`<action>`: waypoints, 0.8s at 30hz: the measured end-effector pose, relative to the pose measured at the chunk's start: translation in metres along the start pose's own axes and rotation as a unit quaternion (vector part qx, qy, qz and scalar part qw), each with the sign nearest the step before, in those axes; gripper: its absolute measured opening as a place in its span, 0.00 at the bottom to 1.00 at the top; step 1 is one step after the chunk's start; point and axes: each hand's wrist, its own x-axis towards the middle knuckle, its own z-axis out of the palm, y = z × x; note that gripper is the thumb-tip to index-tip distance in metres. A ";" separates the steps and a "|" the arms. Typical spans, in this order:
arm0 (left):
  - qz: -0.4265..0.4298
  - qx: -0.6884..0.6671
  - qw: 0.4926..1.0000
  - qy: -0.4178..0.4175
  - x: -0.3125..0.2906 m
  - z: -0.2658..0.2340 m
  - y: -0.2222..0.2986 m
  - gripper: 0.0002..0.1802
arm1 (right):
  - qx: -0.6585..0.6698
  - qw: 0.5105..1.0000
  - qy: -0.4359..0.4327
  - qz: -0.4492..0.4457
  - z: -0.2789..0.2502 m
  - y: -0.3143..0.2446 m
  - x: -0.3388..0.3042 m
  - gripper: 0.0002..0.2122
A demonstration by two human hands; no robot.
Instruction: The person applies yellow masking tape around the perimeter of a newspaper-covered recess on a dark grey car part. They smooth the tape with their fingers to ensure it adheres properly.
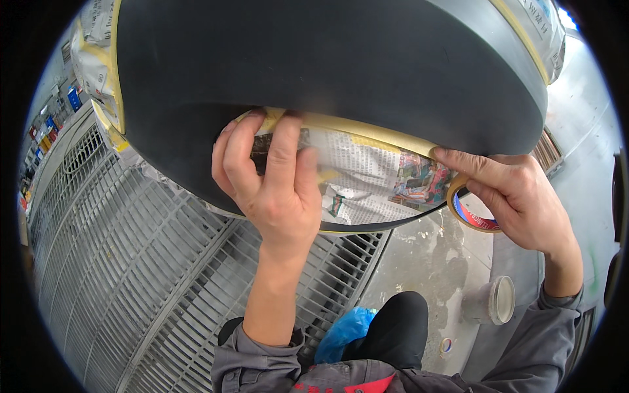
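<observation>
In front of me is a large, dark, curved panel, with a recess covered by a sheet of newspaper. A strip of yellow masking tape runs along the upper edge of that recess. My left hand, its fingers apart, touches the tape and paper at the recess's left end. My right hand grips a roll of masking tape, its core red and blue, below the strip's right end. The right index finger presses on the strip there. Part of the roll is hidden by the palm.
More taped newspaper wraps the panel's left side, and more paper its upper right. Metal floor grating lies below left. On the concrete at right stand a grey bucket and a small tape roll. A blue plastic bag lies by my knee.
</observation>
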 end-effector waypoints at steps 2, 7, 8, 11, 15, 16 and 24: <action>0.002 -0.002 1.000 0.004 0.000 0.000 0.000 0.18 | -0.001 1.000 -0.011 0.014 -0.002 -0.006 0.002 0.26; 0.008 -0.004 1.000 0.013 -0.001 0.003 -0.002 0.20 | -0.008 0.999 -0.030 0.016 -0.003 -0.006 0.004 0.26; 0.009 -0.010 1.000 0.019 -0.001 0.005 -0.002 0.21 | -0.003 0.999 -0.027 0.016 -0.002 -0.005 0.004 0.26; 0.017 -0.007 1.000 0.022 -0.001 0.006 -0.003 0.20 | 0.004 1.000 -0.015 0.019 0.000 -0.004 0.003 0.25; 0.027 -0.003 0.999 0.022 0.000 0.006 -0.007 0.20 | -0.002 0.999 -0.024 0.029 0.000 -0.006 0.004 0.24; 0.028 -0.002 0.999 0.022 0.000 0.005 -0.008 0.21 | -0.006 0.999 -0.028 0.032 -0.001 -0.008 0.005 0.24; 0.048 -0.011 0.999 0.011 -0.001 0.010 0.003 0.20 | -0.029 0.999 -0.024 0.030 -0.001 -0.008 0.003 0.23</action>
